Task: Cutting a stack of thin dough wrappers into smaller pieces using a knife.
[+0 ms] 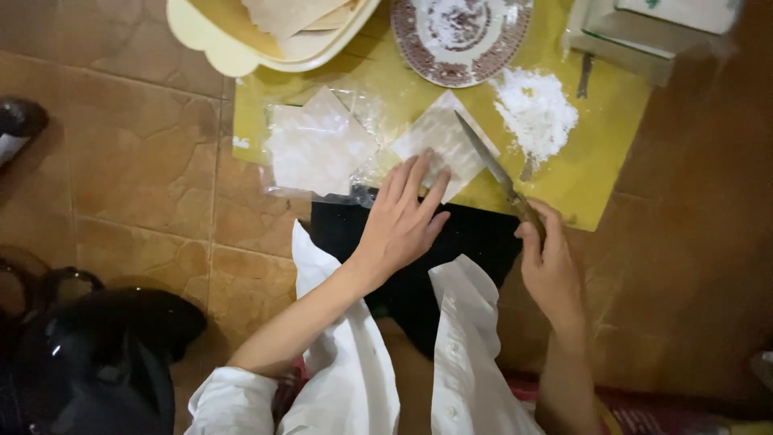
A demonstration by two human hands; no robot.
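Head view looks straight down: the left hand (400, 221) lies flat with fingers spread, its fingertips pressing the near edge of a pale square dough sheet (442, 147) on the yellow mat (600, 165). The right hand (549, 259) is closed around the handle of a knife (491, 165), whose blade lies slanted across the sheet's right side, with a flour heap (535, 113) and a patterned plate (460, 36) beyond

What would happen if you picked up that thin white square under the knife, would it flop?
The pastry sheet looks paper-thin and lies flat, so it would probably droop and could tear. The left hand presses it while the right hand holds the knife; it probably slides easily. Loose flour nearby suggests it is sticky.
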